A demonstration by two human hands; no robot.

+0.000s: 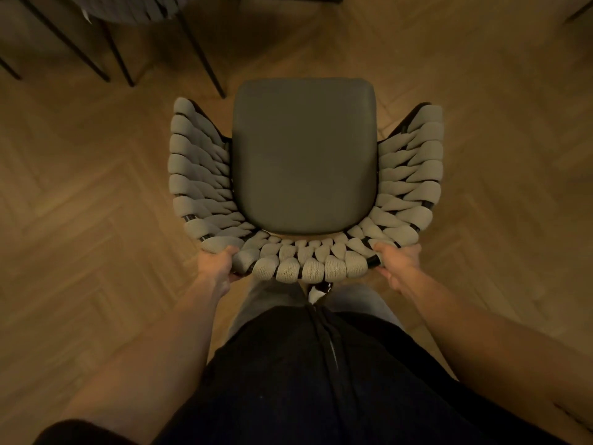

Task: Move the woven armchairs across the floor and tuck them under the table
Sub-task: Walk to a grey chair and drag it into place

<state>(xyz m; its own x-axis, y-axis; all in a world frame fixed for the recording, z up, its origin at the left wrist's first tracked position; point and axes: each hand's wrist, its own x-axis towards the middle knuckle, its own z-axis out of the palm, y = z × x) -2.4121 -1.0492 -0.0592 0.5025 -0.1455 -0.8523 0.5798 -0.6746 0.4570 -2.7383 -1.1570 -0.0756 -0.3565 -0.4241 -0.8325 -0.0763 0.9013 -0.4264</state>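
Note:
A woven armchair (303, 149) stands right in front of me, seen from above: grey seat cushion, pale woven straps wrapped around a black frame. Its back rim faces me and its seat points away. My left hand (215, 263) grips the back rim at its left corner. My right hand (396, 261) grips the rim at the right corner, fingers curled around the black tube. A second woven armchair (138, 9) shows at the top left, only its lower back and thin black legs visible. I cannot make out a table top.
Herringbone wooden floor (80, 194) surrounds the chair on both sides. Thin black chair legs (202, 49) slant down at the top left, just beyond the seat's front. Another dark leg (579, 11) pokes in at the top right corner. My legs stand directly behind the chair.

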